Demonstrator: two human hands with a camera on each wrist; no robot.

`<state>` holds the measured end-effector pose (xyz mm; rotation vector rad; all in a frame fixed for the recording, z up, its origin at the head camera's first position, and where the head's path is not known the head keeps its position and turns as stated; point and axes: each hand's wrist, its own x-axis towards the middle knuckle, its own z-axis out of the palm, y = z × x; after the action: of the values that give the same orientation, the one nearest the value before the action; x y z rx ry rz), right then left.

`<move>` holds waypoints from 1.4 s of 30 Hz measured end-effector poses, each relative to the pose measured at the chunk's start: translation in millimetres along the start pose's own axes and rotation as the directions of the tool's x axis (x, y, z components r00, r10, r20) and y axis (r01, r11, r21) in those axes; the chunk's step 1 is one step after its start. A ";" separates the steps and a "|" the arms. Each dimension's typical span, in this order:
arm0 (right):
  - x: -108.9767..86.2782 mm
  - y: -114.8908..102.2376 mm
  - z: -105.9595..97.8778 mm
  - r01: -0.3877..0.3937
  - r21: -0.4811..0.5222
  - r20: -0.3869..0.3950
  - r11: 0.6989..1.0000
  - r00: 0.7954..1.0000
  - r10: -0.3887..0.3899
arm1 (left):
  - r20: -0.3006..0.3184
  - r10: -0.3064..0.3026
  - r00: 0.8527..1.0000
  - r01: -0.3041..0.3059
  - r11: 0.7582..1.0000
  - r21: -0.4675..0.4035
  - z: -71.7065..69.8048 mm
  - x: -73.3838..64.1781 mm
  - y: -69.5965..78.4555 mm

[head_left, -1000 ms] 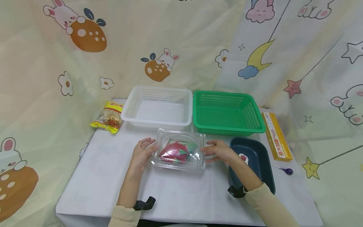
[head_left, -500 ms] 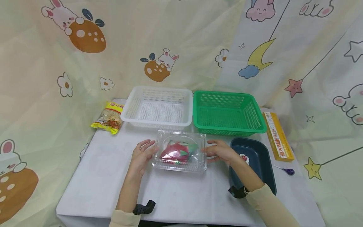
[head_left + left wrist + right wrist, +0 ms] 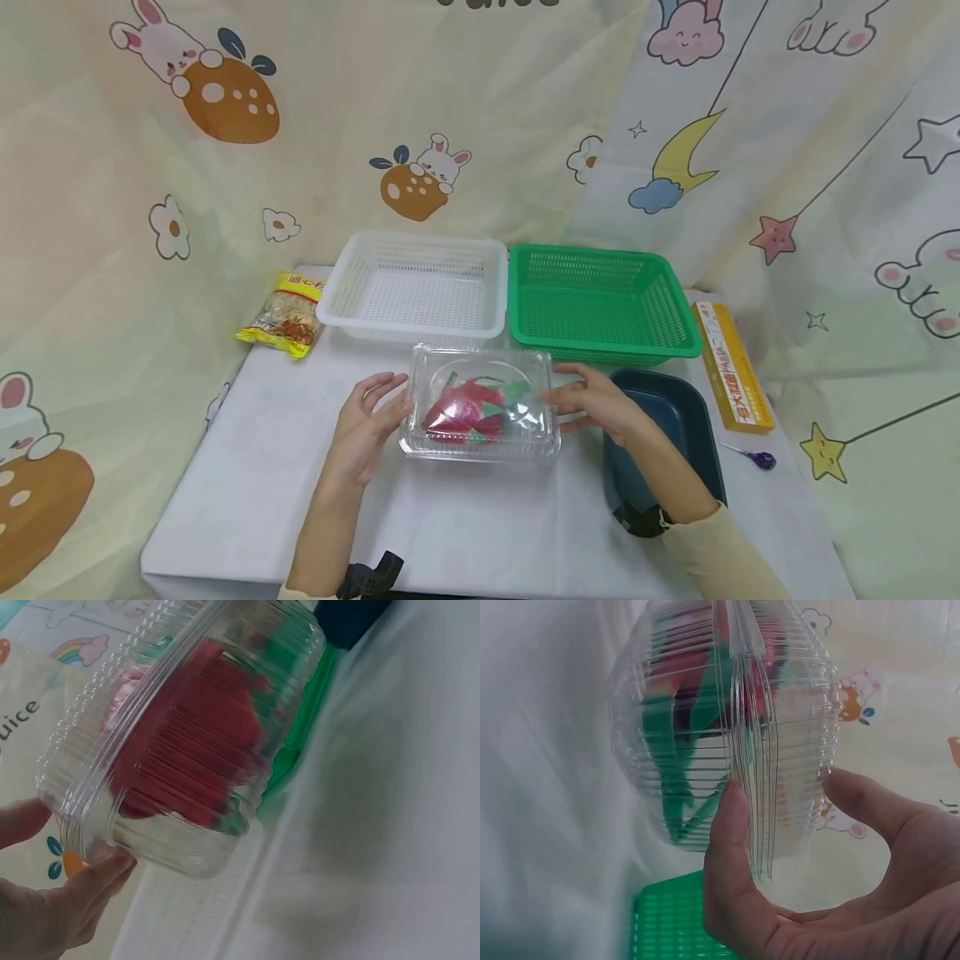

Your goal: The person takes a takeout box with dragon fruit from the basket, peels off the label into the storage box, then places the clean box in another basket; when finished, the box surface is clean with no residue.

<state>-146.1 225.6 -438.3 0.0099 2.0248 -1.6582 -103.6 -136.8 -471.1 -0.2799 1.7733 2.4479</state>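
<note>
A clear plastic clamshell box [image 3: 480, 446] with its lid closed hangs above the table between both hands. Inside lies a red dragon fruit [image 3: 461, 410] with green leafy tips, also visible through the ribbed wall in the left wrist view. My left hand [image 3: 367, 425] pinches the left end of the box; in the left wrist view the thumb and fingers [image 3: 97, 877] sit at its rimmed corner. At the opposite end my right hand [image 3: 596, 402] grips the box, thumb and finger on either side in the right wrist view. The far side of the fruit is hidden.
Behind the box stand a white basket [image 3: 412, 323] and a green basket [image 3: 600, 350]. A dark blue tray [image 3: 697, 417] lies under the right forearm. A yellow pasta box [image 3: 731, 367], purple-handled tool [image 3: 761, 460] and yellow food bag [image 3: 287, 315] lie near the table's sides.
The clamshell box looks slightly larger and has shifted a little to the right, with both hands still holding its ends. The right forearm now covers the sticker in the blue tray.
</note>
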 end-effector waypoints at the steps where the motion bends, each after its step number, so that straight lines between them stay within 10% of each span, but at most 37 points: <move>1: -2.0 -1.4 -1.1 0.008 0.003 -0.001 1.000 1.000 -0.008 | 0.008 0.012 1.000 -0.012 1.000 -0.006 1.4 -2.0 2.6; 24: -18.8 -41.2 -40.9 0.114 -0.003 -0.087 0.994 0.990 -0.113 | 0.112 0.098 0.989 -0.094 0.995 -0.039 37.9 8.9 43.4; 42: -9.9 -56.3 -78.6 0.157 -0.043 -0.145 0.987 0.976 -0.161 | 0.114 0.114 0.987 -0.100 0.987 -0.128 75.2 48.5 58.0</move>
<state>-185.8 286.6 -373.9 -0.0421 2.2131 -1.7700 -168.6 -84.8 -404.6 -0.0450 1.6339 2.5909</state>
